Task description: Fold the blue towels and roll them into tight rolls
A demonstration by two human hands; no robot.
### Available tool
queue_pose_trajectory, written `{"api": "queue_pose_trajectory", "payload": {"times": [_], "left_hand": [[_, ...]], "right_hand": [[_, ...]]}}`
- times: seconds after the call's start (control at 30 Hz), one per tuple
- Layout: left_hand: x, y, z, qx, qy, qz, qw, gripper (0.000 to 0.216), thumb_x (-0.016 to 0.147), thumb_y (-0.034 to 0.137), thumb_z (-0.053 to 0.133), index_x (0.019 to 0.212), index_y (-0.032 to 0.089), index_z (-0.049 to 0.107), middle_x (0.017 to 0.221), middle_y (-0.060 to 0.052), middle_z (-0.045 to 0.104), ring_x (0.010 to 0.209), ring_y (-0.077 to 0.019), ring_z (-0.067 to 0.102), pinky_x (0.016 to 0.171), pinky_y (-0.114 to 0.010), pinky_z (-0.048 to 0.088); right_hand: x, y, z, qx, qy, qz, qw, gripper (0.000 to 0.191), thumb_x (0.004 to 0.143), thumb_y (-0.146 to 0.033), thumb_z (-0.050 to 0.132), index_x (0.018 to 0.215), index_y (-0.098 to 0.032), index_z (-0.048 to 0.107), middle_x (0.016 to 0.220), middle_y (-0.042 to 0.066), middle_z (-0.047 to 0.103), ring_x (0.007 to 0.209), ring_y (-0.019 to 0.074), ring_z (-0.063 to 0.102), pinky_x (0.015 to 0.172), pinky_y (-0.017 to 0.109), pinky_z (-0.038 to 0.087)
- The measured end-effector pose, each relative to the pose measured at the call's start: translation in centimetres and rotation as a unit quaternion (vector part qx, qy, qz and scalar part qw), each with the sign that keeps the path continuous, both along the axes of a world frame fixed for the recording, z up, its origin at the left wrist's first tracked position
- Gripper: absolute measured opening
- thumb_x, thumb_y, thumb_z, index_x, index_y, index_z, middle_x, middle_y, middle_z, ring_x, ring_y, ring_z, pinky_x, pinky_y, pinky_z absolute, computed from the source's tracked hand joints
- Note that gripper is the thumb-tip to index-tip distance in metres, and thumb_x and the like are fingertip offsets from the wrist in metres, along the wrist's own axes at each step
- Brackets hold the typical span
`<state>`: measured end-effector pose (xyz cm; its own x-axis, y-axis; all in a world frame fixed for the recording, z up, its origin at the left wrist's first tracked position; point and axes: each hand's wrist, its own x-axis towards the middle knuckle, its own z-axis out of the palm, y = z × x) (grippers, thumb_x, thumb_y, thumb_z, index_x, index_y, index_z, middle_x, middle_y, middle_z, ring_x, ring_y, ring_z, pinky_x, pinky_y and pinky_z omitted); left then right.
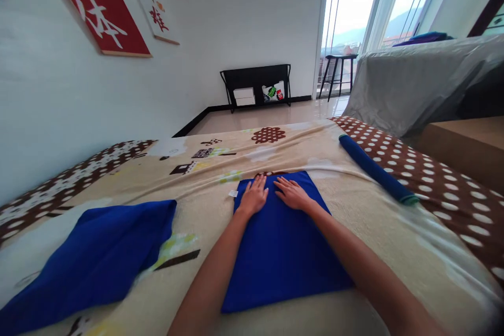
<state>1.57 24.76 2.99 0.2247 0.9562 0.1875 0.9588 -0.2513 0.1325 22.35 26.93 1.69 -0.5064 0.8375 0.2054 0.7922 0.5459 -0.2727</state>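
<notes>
A blue cloth (283, 252) lies spread flat in front of me, with a small white tag (233, 193) at its far left corner. My left hand (254, 195) rests palm down near the cloth's far left edge, fingers stretched forward. Close beside it, my right hand (292, 192) also lies flat on the far part, fingers apart and pointing inward. Neither hand grips anything. To the left, a second blue cloth (106, 257) lies loosely and a bit rumpled. A rolled-up blue cloth (376, 168) with a green edge lies on the right.
Everything lies on a beige patterned blanket (189, 184) with a brown polka-dot border. Beyond stands a low black rack (255, 81) by the wall. A stool (339, 71) is near the window, and a plastic-covered piece of furniture (417, 79) stands at right beside a brown box (468, 147).
</notes>
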Motion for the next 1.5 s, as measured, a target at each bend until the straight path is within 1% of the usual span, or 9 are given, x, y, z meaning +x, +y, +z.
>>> {"api": "queue_pose_trajectory", "payload": {"times": [0.3,0.57,0.67,0.8,0.93,1.03,1.23,1.37,1.5], "left_hand": [[-5.9,-0.3,-2.7,-0.035,0.007,0.077,0.996,0.062,0.1,0.054,0.024,0.154,0.022,0.026,0.163,-0.007,0.025,0.151,-0.0238,0.019,0.122,-0.051,0.01],[-1.4,-1.3,0.8,-0.022,0.019,0.106,0.994,0.059,0.099,0.046,0.038,0.151,0.017,0.032,0.16,-0.017,0.03,0.149,-0.0344,0.022,0.117,-0.068,-0.001],[2.4,-6.2,1.5,-0.013,0.017,0.039,0.999,0.056,0.102,0.036,0.025,0.154,0.016,0.025,0.162,-0.015,0.022,0.151,-0.0293,0.017,0.12,-0.062,0.008],[3.1,-17.3,-0.2,-0.056,0.029,-0.116,0.991,0.054,0.099,0.042,0.038,0.152,0.036,0.028,0.16,0.003,0.033,0.148,-0.0149,0.028,0.12,-0.039,0.025],[-2.4,-26.8,-2.5,0.033,0.062,-0.056,0.996,0.061,0.098,0.037,0.042,0.155,0.032,0.02,0.157,-0.003,0.038,0.145,-0.0212,0.035,0.117,-0.047,0.028],[-6.0,-30.3,-3.5,0.09,0.081,0.002,0.993,0.059,0.098,0.029,0.041,0.154,0.033,0.024,0.149,-0.003,0.051,0.139,-0.0216,0.045,0.117,-0.048,0.026],[-4.2,-29.9,-1.8,0.177,0.082,-0.062,0.979,0.068,0.09,0.019,0.051,0.153,0.025,0.028,0.143,-0.006,0.057,0.134,-0.0229,0.051,0.111,-0.044,0.035],[-2.1,-28.4,-0.6,0.14,0.098,-0.114,0.979,0.07,0.085,0.012,0.049,0.152,0.022,0.032,0.151,-0.006,0.047,0.139,-0.0236,0.045,0.11,-0.044,0.041],[-4.0,-28.5,-1.9,0.14,0.077,-0.103,0.982,0.067,0.085,0.012,0.047,0.15,0.024,0.035,0.141,-0.003,0.058,0.131,-0.0203,0.055,0.101,-0.041,0.05]], "right_hand": [[8.2,1.9,-3.5,-0.031,-0.029,-0.1,0.994,0.071,0.099,-0.064,0.018,0.157,-0.023,0.023,0.163,0.006,0.016,0.151,0.0237,0.013,0.122,0.049,0.007],[4.9,-1.0,0.5,0.021,-0.044,-0.102,0.994,0.066,0.101,-0.049,0.019,0.153,-0.01,0.032,0.161,0.015,0.019,0.151,0.0312,0.012,0.12,0.057,0.001],[2.7,-6.8,1.1,0.039,-0.043,-0.065,0.996,0.061,0.102,-0.041,0.024,0.154,-0.009,0.03,0.161,0.015,0.018,0.151,0.0293,0.014,0.122,0.054,0.008],[3.0,-17.5,-0.9,0.025,-0.052,0.015,0.998,0.055,0.1,-0.041,0.035,0.153,-0.023,0.035,0.159,0.004,0.026,0.148,0.0212,0.025,0.12,0.045,0.025],[8.3,-24.8,-2.9,0.08,-0.052,-0.008,0.995,0.061,0.101,-0.041,0.039,0.157,-0.027,0.02,0.161,0.003,0.022,0.148,0.0223,0.026,0.117,0.049,0.029],[12.2,-26.7,-3.5,0.116,-0.05,-0.032,0.991,0.063,0.099,-0.038,0.044,0.156,-0.023,0.023,0.157,0.005,0.033,0.144,0.0226,0.034,0.115,0.048,0.034],[12.4,-26.7,-2.5,0.168,0.001,-0.005,0.986,0.041,0.095,-0.025,0.051,0.135,-0.02,0.055,0.141,0.006,0.055,0.135,0.0231,0.048,0.109,0.046,0.042],[11.3,-26.4,-2.0,0.152,0.023,0.034,0.988,0.042,0.091,-0.014,0.048,0.131,-0.022,0.059,0.135,0.005,0.06,0.128,0.0214,0.054,0.104,0.042,0.046],[13.6,-26.4,-3.1,0.137,0.036,0.03,0.99,0.045,0.088,-0.011,0.047,0.13,-0.023,0.059,0.132,0.004,0.062,0.121,0.0194,0.058,0.102,0.04,0.048]]}}
